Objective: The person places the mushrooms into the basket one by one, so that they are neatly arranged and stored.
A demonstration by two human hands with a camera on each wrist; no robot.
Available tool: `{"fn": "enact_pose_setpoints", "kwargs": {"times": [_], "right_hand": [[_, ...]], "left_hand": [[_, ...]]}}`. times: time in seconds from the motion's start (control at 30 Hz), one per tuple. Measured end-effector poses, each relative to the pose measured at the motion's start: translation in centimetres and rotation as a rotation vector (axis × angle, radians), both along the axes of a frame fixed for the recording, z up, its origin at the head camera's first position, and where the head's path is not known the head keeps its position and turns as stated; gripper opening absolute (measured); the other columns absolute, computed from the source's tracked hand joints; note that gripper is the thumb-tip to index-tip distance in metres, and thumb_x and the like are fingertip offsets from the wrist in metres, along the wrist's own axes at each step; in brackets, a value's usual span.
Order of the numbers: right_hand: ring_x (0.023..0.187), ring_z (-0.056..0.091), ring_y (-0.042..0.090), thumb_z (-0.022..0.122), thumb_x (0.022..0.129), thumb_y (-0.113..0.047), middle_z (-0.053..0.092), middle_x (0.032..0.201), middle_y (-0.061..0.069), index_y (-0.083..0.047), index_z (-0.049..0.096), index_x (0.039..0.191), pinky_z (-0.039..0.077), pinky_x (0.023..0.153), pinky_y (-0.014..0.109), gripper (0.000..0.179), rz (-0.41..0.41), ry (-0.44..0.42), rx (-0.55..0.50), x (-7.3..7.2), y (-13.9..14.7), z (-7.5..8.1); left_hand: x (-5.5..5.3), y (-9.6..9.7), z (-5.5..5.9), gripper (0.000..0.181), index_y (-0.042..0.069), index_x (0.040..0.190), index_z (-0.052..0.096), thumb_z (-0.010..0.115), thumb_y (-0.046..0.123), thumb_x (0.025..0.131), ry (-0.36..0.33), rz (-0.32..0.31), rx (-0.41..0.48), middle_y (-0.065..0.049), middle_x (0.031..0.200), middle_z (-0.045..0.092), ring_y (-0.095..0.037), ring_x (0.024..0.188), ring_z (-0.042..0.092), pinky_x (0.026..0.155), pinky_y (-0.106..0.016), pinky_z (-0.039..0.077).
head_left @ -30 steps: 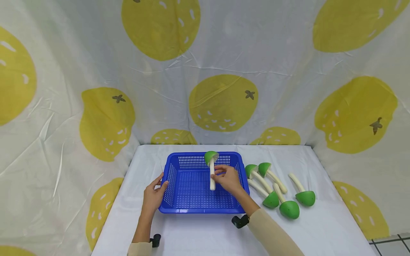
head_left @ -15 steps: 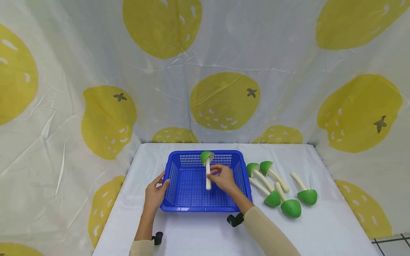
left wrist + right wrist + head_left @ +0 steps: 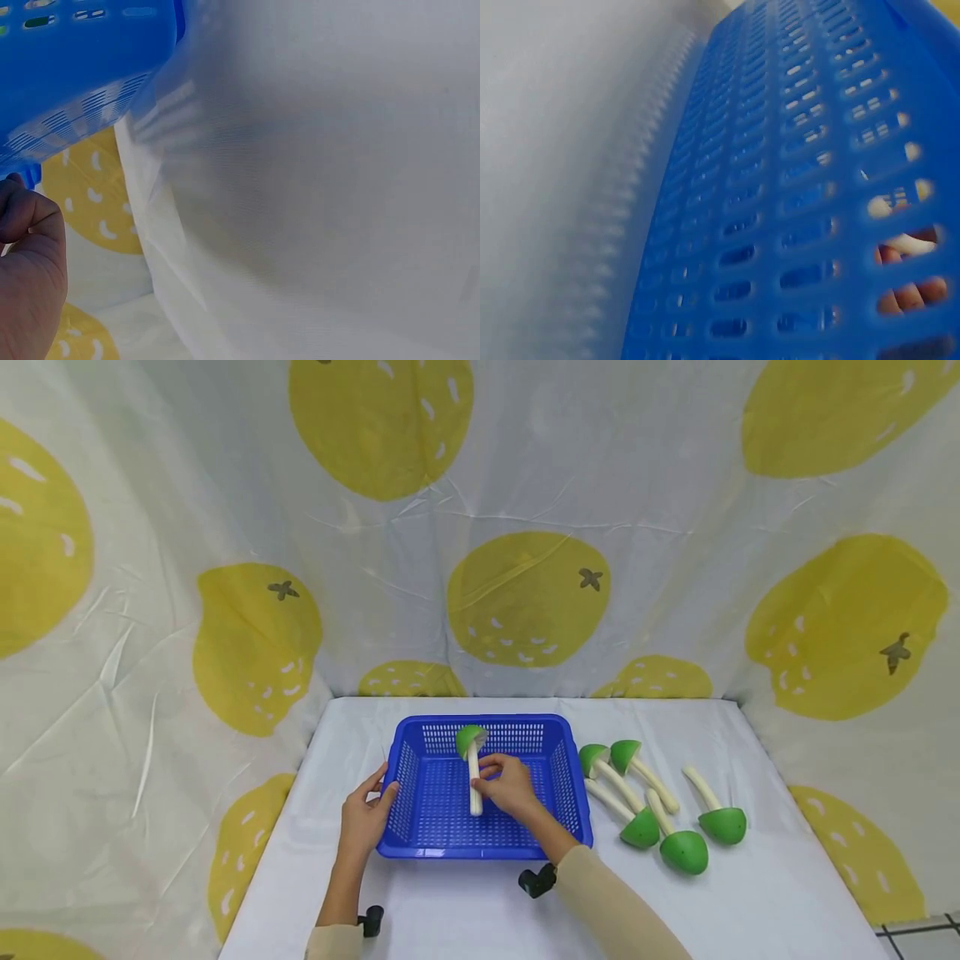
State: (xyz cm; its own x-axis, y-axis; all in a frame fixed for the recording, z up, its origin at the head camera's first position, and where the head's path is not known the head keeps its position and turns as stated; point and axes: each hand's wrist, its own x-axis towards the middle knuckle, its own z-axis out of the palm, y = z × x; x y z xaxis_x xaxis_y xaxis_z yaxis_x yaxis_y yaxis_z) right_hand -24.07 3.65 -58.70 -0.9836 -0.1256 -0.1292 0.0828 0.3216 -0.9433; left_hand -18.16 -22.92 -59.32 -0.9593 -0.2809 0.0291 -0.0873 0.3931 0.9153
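Note:
A blue plastic basket (image 3: 480,852) with slotted walls sits on the white-covered table. At its left rim my left hand (image 3: 363,818) grips the edge, thumb on the inner side; in the left wrist view the hand (image 3: 34,262) is at the basket's edge. Over the basket's middle, my right hand (image 3: 512,787) pinches the white stem of a toy mushroom (image 3: 474,777), its green cap up and tilted slightly left. The right wrist view looks at the basket wall (image 3: 765,187), with fingertips (image 3: 910,297) showing through the slots.
Right of the basket lie several more green-capped toy mushrooms (image 3: 684,852), some crossing each other close to the basket's wall. A white curtain (image 3: 660,593) printed with yellow lemons stands behind the table (image 3: 450,910) and along its sides.
My right hand has carried the mushroom left across the basket and, lately, a little lower. My left hand stays on the rim.

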Motion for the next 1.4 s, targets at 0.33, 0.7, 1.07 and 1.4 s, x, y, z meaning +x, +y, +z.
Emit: {"fn": "enact_pose_setpoints", "kwargs": {"times": [0.33, 0.7, 1.07, 1.4], "right_hand": [[0.07, 0.073, 0.018, 0.081, 0.086, -0.005, 0.072, 0.097, 0.012, 0.0, 0.069, 0.117, 0.06, 0.064, 0.033, 0.033, 0.047, -0.006, 0.016, 0.2, -1.5, -0.1], [0.071, 0.072, 0.019, 0.078, 0.087, -0.001, 0.069, 0.096, 0.013, 0.003, 0.067, 0.119, 0.062, 0.066, 0.035, 0.034, 0.107, -0.077, -0.021, 0.2, -2.9, -0.6], [0.07, 0.072, 0.02, 0.079, 0.085, 0.0, 0.07, 0.09, 0.012, 0.005, 0.066, 0.115, 0.061, 0.063, 0.032, 0.033, 0.128, -0.15, -0.015, 0.3, -3.5, -0.8], [0.074, 0.073, 0.021, 0.078, 0.085, 0.001, 0.072, 0.09, 0.013, 0.008, 0.064, 0.117, 0.062, 0.068, 0.034, 0.036, 0.135, -0.204, -0.053, 0.5, -3.8, -1.2]], "left_hand": [[0.0, 0.1, 0.0, 0.049, 0.018, 0.147, 0.059, 0.07, 0.026, 0.1, 0.0, 0.006, 0.023, -0.015, 0.111, 0.059, -0.017, 0.071, 0.07, 0.06, -0.024, 0.055], [0.2, 0.0, -0.2, 0.049, 0.015, 0.147, 0.059, 0.07, 0.023, 0.1, 0.004, 0.013, 0.025, -0.016, 0.11, 0.058, -0.016, 0.071, 0.07, 0.06, -0.024, 0.054], [0.0, 0.0, -0.2, 0.049, 0.016, 0.147, 0.059, 0.07, 0.023, 0.1, 0.002, 0.003, 0.056, -0.015, 0.111, 0.057, -0.018, 0.073, 0.071, 0.06, -0.024, 0.055], [0.1, 0.0, -0.2, 0.05, 0.017, 0.149, 0.057, 0.069, 0.027, 0.101, -0.019, 0.011, 0.059, -0.015, 0.113, 0.056, -0.023, 0.077, 0.072, 0.062, -0.024, 0.054]]}}
